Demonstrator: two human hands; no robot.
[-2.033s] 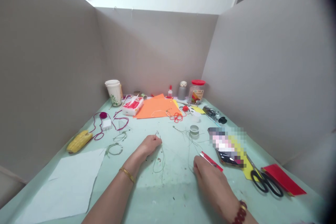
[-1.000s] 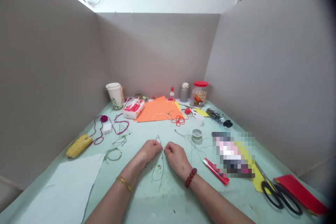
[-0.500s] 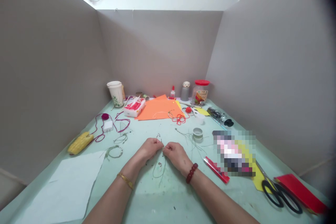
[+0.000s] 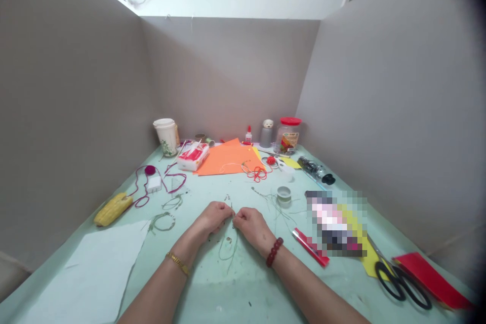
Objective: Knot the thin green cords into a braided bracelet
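Observation:
Both hands meet over the middle of the table, fingertips almost touching. My left hand point(image 4: 215, 216), with a gold bracelet on its wrist, pinches a thin green cord point(image 4: 229, 255). My right hand point(image 4: 250, 223), wearing dark red beads, pinches the same cord from the other side. Its loose ends hang in a loop below the fingers onto the table. The bit between the fingertips is tiny and partly hidden. Small beads point(image 4: 227, 197) lie just beyond the hands. To the left rests a braided green cord ring point(image 4: 163, 221).
Right of the hands are a tape roll point(image 4: 284, 196), a red utility knife point(image 4: 311, 248) and black-handled scissors point(image 4: 402, 281). White paper point(image 4: 89, 273) and a yellow corn-shaped piece point(image 4: 113, 209) lie left. Orange sheets point(image 4: 224, 158), a tissue pack point(image 4: 193, 157) and a red-lidded jar point(image 4: 287, 136) stand farther back.
The hands hold nearly the same pose, still pinching the cord; the fingertips shift slightly. The whole view has moved a little with my head.

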